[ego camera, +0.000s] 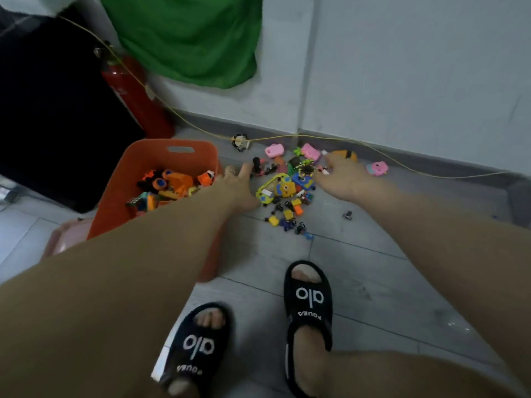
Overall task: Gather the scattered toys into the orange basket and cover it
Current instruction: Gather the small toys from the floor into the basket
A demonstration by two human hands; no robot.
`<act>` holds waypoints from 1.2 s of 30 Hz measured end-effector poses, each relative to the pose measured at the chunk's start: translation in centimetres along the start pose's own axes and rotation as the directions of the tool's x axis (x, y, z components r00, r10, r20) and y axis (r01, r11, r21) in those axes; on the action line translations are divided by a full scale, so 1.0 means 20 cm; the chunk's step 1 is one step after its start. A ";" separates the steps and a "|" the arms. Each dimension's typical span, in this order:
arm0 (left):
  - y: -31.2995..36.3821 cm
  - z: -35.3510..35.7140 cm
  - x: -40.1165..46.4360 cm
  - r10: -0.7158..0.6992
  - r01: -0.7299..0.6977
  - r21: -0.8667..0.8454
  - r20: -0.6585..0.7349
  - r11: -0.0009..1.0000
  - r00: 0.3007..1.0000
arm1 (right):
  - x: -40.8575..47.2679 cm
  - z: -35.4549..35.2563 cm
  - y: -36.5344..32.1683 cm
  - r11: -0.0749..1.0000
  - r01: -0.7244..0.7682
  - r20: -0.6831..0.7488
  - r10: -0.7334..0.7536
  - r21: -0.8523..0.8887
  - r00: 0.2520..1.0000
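Reaching over one toy pile (287, 191), two hands, left hand (240, 185), right hand (343, 179), fingers loosely apart, beside one orange basket (149, 159).

Green cloth (184, 38), red extinguisher (135, 96), yellow cord (287, 137), black slippers (309, 300) on grey floor (388, 282)

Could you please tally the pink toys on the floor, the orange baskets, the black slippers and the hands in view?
Pink toys on the floor: 3
Orange basket: 1
Black slippers: 2
Hands: 2, left hand, right hand
Total: 8
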State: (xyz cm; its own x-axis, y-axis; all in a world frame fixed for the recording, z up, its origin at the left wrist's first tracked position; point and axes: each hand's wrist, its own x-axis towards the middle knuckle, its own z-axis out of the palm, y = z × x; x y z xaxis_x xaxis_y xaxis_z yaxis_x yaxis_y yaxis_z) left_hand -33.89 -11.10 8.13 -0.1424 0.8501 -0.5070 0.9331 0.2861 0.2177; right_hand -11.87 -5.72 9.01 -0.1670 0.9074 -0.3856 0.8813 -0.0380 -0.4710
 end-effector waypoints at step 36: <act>0.15 1.04 0.92 0.242 -0.242 0.016 -0.018 0.970 0.970 | 0.84 0.70 0.83 0.986 -0.145 -0.333 0.112 -0.077 0.936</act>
State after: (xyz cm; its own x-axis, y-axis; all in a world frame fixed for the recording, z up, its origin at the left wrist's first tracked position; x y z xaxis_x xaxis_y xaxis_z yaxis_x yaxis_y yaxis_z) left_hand -26.95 -3.80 -17.85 0.0816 0.9019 -0.4242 0.9451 0.0651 0.3203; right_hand -6.35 2.97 -16.42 0.0896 0.9847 -0.1494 0.9275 -0.1371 -0.3477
